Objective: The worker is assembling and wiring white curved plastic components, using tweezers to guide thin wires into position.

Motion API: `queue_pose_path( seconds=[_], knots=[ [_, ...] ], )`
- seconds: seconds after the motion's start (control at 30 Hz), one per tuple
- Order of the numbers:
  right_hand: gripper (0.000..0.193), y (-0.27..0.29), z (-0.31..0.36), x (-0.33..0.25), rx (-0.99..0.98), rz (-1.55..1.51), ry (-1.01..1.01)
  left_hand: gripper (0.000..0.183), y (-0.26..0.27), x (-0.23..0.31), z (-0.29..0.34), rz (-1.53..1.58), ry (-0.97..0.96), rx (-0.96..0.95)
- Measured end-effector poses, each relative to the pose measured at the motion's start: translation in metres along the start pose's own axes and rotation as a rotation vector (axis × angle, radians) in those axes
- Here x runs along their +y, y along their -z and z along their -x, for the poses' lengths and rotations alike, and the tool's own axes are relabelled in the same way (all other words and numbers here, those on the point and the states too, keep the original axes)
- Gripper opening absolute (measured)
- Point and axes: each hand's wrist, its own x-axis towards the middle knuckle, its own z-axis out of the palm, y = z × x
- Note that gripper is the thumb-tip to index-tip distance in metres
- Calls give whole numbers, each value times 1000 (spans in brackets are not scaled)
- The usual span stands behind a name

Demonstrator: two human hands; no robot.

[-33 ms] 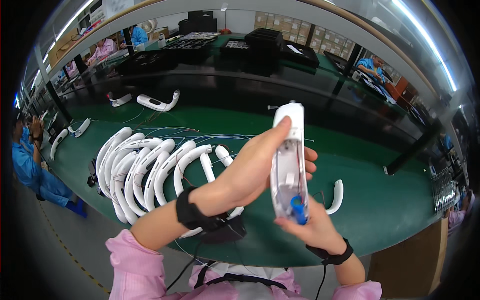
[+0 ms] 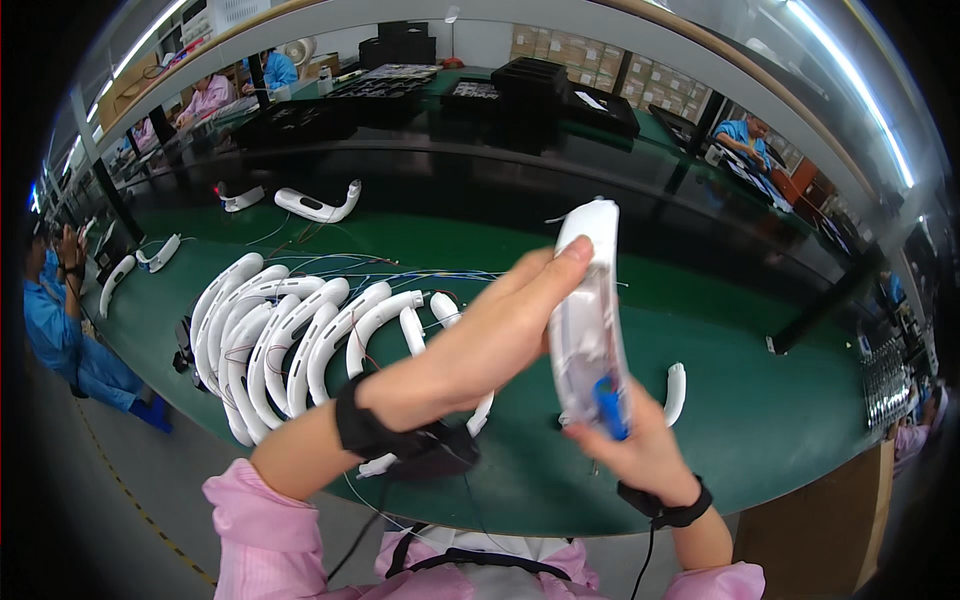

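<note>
Between my two hands is a long white plastic housing (image 2: 588, 318), raised upright over the table with its hollow side showing. My left hand (image 2: 505, 325) grips its upper part, the thumb pressed on the white end. At the lower end my right hand (image 2: 640, 440) holds it, thumb along the edge. A blue part (image 2: 611, 405) sits inside near the lower end; motion blurs the other details there. To the left of my hands lies a row of curved white tubes (image 2: 325, 350) with thin wires trailing from them. One short curved white piece (image 2: 676, 393) lies just beyond my right hand.
The green table (image 2: 740, 400) curves around me. Farther back on it are a white handle-like part (image 2: 318, 205) and a smaller white piece (image 2: 241, 200). Black trays (image 2: 530, 80) stand beyond a dark strip. A person in blue (image 2: 65, 330) is at the left.
The housing has shifted slightly to the right and tilted, and looks more blurred. Both hands have moved with it, keeping their hold.
</note>
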Motion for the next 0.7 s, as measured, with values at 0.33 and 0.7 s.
queue_pose_path(
  seconds=[0.33,0.7],
  knots=[
    [32,155,-153,158,151,640,-366,36,71,84,128,-1306,-783,350],
    [42,174,-151,185,633,514,-21,37,38,77,123,-1156,-704,437]
  ],
)
